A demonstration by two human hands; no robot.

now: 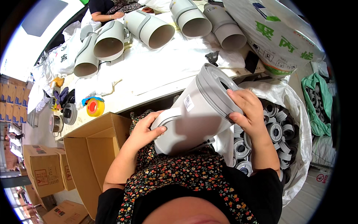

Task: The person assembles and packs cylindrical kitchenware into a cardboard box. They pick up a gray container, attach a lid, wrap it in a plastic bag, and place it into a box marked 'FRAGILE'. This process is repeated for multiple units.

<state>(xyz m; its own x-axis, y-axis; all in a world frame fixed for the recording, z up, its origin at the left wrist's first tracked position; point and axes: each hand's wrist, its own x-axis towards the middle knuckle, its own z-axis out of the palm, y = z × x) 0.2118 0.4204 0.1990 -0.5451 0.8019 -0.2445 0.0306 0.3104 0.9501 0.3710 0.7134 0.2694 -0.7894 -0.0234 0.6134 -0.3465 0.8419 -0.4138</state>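
I hold a large light-grey plastic canister tilted in front of my apron, its top end up and to the right. My left hand is closed round a curved grey handle or band near the lower end. On the upper end sits a ringed grey lid with a dark recess. My right hand grips the lid's rim, fingers on top and thumb at the side. A small white label is on the canister's wall. Its underside is hidden from me.
Several similar grey cylinders lie on the white-covered table, open ends toward me. At left stands an open cardboard box; a yellow tape roll lies beyond it. An open white sack of grey round parts stands right. Another person's arm rests far left.
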